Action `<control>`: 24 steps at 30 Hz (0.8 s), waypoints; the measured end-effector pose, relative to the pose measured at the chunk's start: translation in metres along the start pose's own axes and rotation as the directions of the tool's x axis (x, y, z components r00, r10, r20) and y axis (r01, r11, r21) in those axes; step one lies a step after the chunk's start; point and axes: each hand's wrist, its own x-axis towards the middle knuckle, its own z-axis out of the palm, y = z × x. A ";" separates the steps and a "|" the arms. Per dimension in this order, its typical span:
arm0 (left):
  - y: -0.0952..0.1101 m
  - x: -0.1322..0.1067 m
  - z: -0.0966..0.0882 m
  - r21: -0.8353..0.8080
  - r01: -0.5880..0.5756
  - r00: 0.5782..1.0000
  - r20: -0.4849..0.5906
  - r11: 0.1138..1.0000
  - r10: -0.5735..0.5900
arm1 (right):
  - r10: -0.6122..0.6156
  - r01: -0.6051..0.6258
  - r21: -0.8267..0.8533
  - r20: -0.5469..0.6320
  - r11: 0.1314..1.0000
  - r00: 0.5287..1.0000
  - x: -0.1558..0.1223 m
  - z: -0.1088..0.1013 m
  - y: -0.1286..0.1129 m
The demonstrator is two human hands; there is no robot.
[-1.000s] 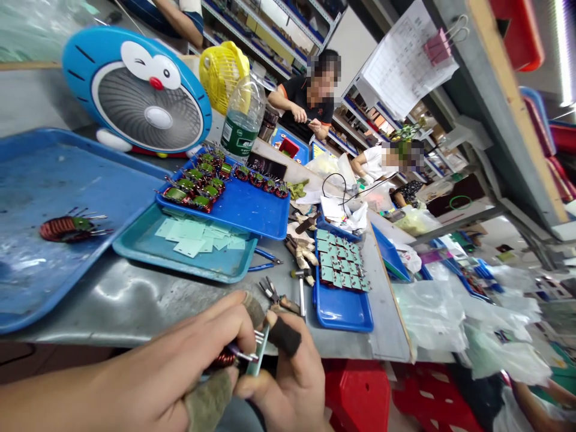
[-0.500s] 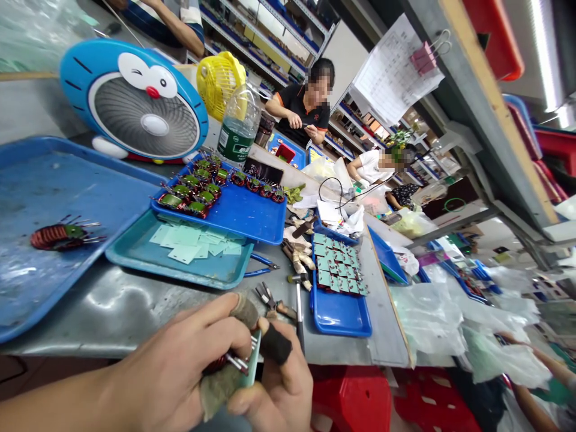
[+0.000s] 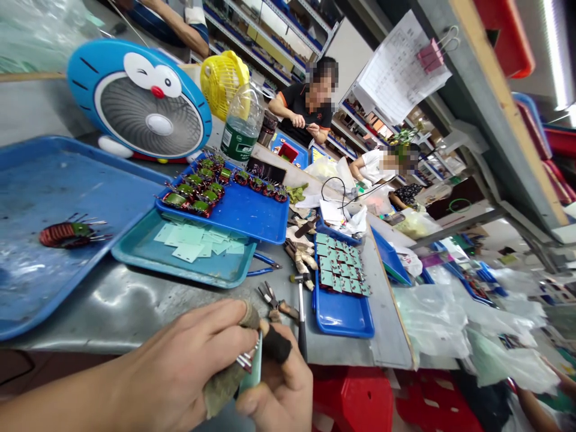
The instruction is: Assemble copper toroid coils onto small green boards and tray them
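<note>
Low in front of the table edge, my left hand (image 3: 180, 372) is closed round a copper coil whose metal pins (image 3: 245, 362) stick out to the right. My right hand (image 3: 281, 390), a black cot on one fingertip, pinches a small pale green board (image 3: 256, 367) against those pins. The coil body is hidden under my left fingers. A single finished coil (image 3: 67, 233) lies on the big blue tray (image 3: 54, 180) at left.
A teal tray (image 3: 148, 258) holds green boards, and a blue tray (image 3: 252, 213) over it carries several coils. Another blue tray (image 3: 344, 309) holds boards. Pliers (image 3: 274, 298), a hammer (image 3: 300, 312), a fan (image 3: 139, 102) and a bottle (image 3: 243, 123) stand behind. Other people work at the far end.
My hands have closed together. The green board has been pushed further onto the coil's pins, and the coil body has slipped out of sight under my left fingers.
</note>
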 end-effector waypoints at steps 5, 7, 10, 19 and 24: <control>0.001 0.004 0.005 -0.055 0.014 1.000 0.010 0.998 -0.014 | -0.039 0.040 -0.038 0.039 0.998 0.998 0.002 0.001 -0.007; 0.000 0.006 0.007 -0.043 0.017 1.000 0.014 0.999 -0.016 | -0.047 0.049 -0.058 0.042 0.997 0.998 0.004 0.001 -0.011; 0.000 0.009 0.008 0.005 0.004 1.000 -0.028 1.000 -0.004 | -0.019 0.021 -0.051 0.049 0.998 0.999 0.012 0.001 -0.017; 0.000 -0.004 0.003 -0.003 0.022 1.000 -0.011 1.000 -0.022 | 0.054 -0.059 0.099 0.052 0.993 0.997 0.017 0.009 -0.022; 0.009 0.006 -0.005 -0.080 0.148 0.987 0.077 0.986 -0.142 | 0.128 -0.144 0.195 0.088 0.970 0.988 0.014 0.009 -0.025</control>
